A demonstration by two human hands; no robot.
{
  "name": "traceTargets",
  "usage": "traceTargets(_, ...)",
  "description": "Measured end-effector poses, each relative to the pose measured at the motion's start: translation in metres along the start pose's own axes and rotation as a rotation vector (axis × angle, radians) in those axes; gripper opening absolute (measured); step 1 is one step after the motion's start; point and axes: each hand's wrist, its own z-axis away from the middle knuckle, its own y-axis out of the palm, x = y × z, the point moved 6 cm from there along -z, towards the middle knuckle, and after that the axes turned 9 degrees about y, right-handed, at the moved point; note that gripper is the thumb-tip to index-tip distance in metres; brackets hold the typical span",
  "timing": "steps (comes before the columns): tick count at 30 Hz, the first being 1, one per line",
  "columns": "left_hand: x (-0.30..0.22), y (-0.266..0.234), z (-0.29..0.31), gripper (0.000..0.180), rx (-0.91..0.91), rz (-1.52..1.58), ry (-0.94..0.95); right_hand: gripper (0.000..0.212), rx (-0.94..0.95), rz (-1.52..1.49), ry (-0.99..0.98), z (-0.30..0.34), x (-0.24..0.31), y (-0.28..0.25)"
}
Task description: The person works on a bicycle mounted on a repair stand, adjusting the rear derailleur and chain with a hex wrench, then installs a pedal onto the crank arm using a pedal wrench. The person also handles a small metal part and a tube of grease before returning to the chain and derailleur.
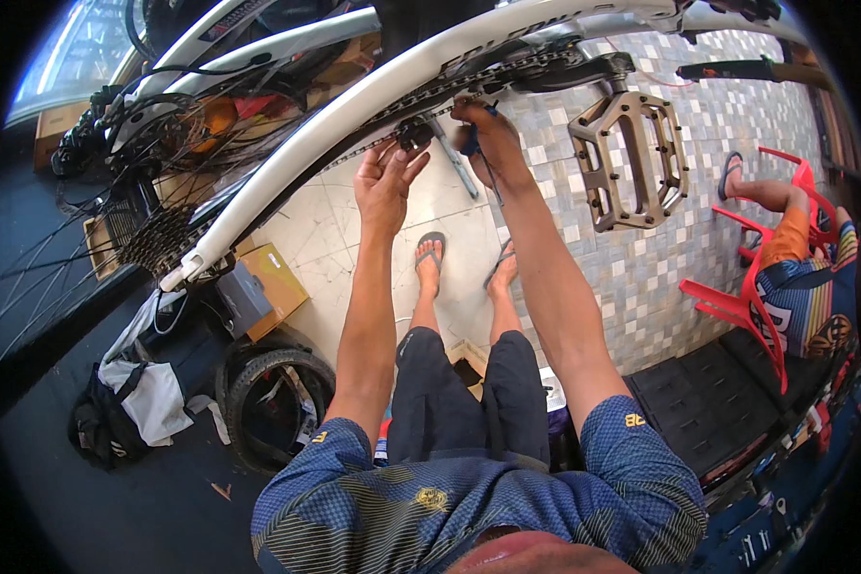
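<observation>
A white bicycle frame (325, 129) slants across the top of the head view, its chain (364, 148) running beneath it. My left hand (385, 184) reaches up under the chain, fingertips closed around a small black bike part (414, 133), which looks like a chain guide. To its right, my right hand (496, 153) is wrapped round a blue-handled tool (469, 142); a thin dark rod runs down along the palm. The tool's working end is hidden by the fingers and chain. Right of that hand hangs a flat bronze-coloured pedal (629, 163) on its crank arm (584, 72).
The rear cassette (163, 239) and spokes are at left. Below lie a cardboard box (270, 282), tyres (277, 402) and a black-and-white bag (115, 411). Another person (804, 287) sits by a red chair (737, 297) at right. Wrenches (756, 547) lie at lower right.
</observation>
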Motion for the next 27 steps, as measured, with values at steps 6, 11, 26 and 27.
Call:
traceTargets(6,0.006,0.012,-0.005,0.021,-0.063,0.029,0.032,0.019,-0.036,-0.042,-0.007,0.004,-0.004,0.011)
traceTargets(11,0.023,0.027,-0.009,0.018,-0.001,0.079,0.011,0.021,0.016,-0.039,-0.021,-0.004,-0.004,0.005)
traceTargets(26,0.028,0.038,-0.025,0.025,0.171,-0.100,0.046,0.039,0.048,0.087,-0.296,0.044,0.012,0.023)
traceTargets(27,0.028,0.036,-0.026,0.026,0.189,-0.121,0.057,0.040,0.050,0.106,-0.351,0.044,0.013,0.025)
